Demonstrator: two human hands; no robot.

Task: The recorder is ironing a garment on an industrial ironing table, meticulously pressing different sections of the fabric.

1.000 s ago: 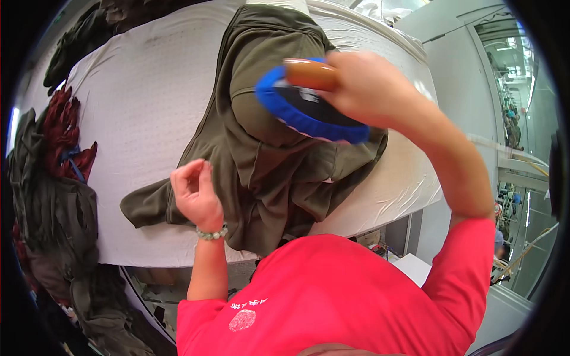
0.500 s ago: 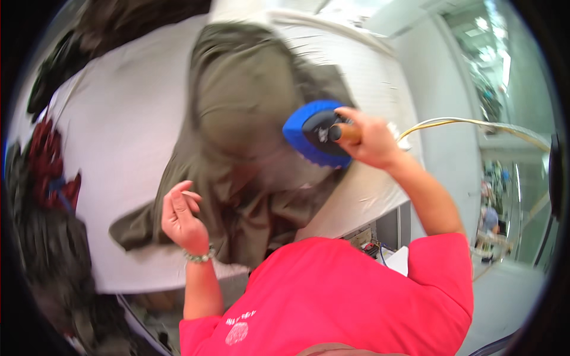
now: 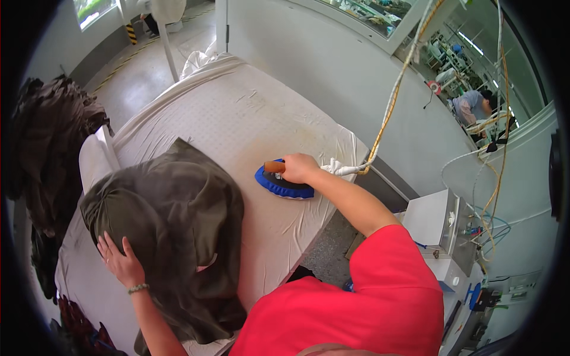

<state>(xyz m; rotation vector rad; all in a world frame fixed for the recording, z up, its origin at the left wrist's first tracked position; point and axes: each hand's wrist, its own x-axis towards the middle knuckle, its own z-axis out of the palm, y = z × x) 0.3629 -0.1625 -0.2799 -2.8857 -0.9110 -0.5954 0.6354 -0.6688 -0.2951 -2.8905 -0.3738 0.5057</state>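
Our right hand [image 3: 300, 168] clasps the iron [image 3: 286, 188] beside the garment [image 3: 178, 228]; our left hand [image 3: 123, 265] lies on it, fingers spread. Creases suggest pressing is unfinished.

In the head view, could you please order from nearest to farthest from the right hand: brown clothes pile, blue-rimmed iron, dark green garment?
1. Blue-rimmed iron: in the right hand.
2. Dark green garment: to the left, on the table.
3. Brown clothes pile: at the far left.
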